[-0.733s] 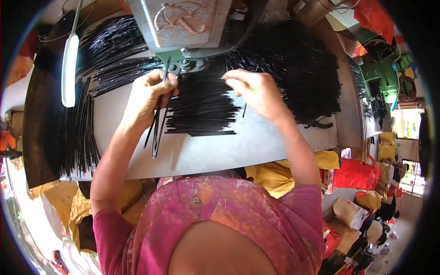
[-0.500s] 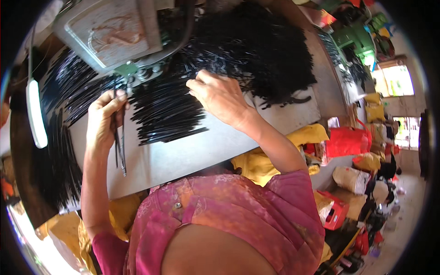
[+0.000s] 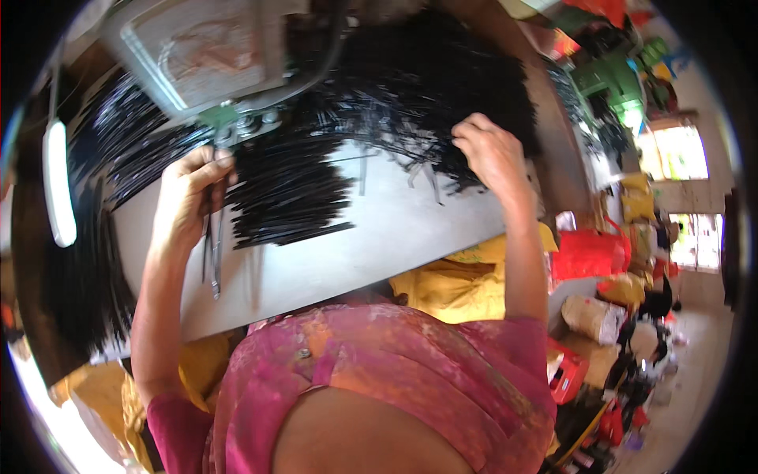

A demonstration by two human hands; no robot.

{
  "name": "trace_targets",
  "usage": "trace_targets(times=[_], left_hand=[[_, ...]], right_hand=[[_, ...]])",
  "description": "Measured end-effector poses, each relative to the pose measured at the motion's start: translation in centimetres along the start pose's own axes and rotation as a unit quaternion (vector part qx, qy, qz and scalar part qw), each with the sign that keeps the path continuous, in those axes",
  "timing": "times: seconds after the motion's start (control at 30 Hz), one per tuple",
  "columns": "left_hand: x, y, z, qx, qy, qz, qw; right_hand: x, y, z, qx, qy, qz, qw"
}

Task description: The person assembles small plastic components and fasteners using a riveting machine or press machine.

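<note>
A pale tabletop (image 3: pixel 395 217) was seen beneath the work, with a heap of black strips (image 3: pixel 466 71) spread over its far right. A grey machine (image 3: pixel 213 59) was set at the far left, with metal fittings (image 3: pixel 248 125) under its head. A dark bundle (image 3: pixel 83 280) was laid along the left, and a flat stack (image 3: pixel 288 193) lay just right of the left hand (image 3: pixel 193 178). By that hand a few thin strips (image 3: pixel 216 265) were held, thumb and fingers pinched together, close to the fittings on their near side. The right hand (image 3: pixel 489 154) was half curled at the heap's right side, fingertips drawn close; whether anything was gripped could not be told through the blur.

A light, steady pinch was judged best, since the strips seemed likely to bend or slide apart. Fingertips were best held clear of the metal fittings, and any strip taken from the heap was best freed lengthwise, lest tangled neighbours be dragged along.

The widest open room was offered between the stack and the right forearm. Towards the near edge, a bare margin was left below the stack; farther back, movement was hemmed in by the machine and heap.
</note>
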State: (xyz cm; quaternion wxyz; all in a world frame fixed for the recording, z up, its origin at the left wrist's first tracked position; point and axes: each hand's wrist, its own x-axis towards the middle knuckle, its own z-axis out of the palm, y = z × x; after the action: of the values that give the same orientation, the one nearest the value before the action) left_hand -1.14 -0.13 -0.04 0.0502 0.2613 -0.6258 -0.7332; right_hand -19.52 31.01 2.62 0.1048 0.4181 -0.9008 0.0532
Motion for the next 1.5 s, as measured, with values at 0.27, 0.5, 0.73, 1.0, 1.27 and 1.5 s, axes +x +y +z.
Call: trace_targets(times=[0.27,0.5,0.73,1.0,1.27,1.5], left_hand=[[0.0,-0.3,1.0,-0.044,-0.02,0.005,0.999],[-0.3,0.3,1.4,-0.058,-0.01,0.027,0.998],[-0.1,0.4,1.0,-0.048,0.003,0.042,0.998],[0.1,0.2,1.2,-0.039,0.004,0.048,0.998],[0.4,-0.1,1.2,-0.041,0.002,0.065,0.997],[0.3,-0.2,1.4,-0.038,0.006,0.064,0.997]], right_hand=[[4.2,-7.9,-1.4,0.041,0.182,-0.205,0.961],[7.7,-14.3,5.5,0.612,-0.111,0.037,0.782],[9.1,-15.3,4.9,0.689,-0.172,0.105,0.696],[9.2,-15.4,4.9,0.69,-0.164,0.085,0.7],[9.1,-15.6,5.1,0.688,-0.156,0.089,0.703],[9.1,-15.8,5.1,0.701,-0.162,0.098,0.687]])
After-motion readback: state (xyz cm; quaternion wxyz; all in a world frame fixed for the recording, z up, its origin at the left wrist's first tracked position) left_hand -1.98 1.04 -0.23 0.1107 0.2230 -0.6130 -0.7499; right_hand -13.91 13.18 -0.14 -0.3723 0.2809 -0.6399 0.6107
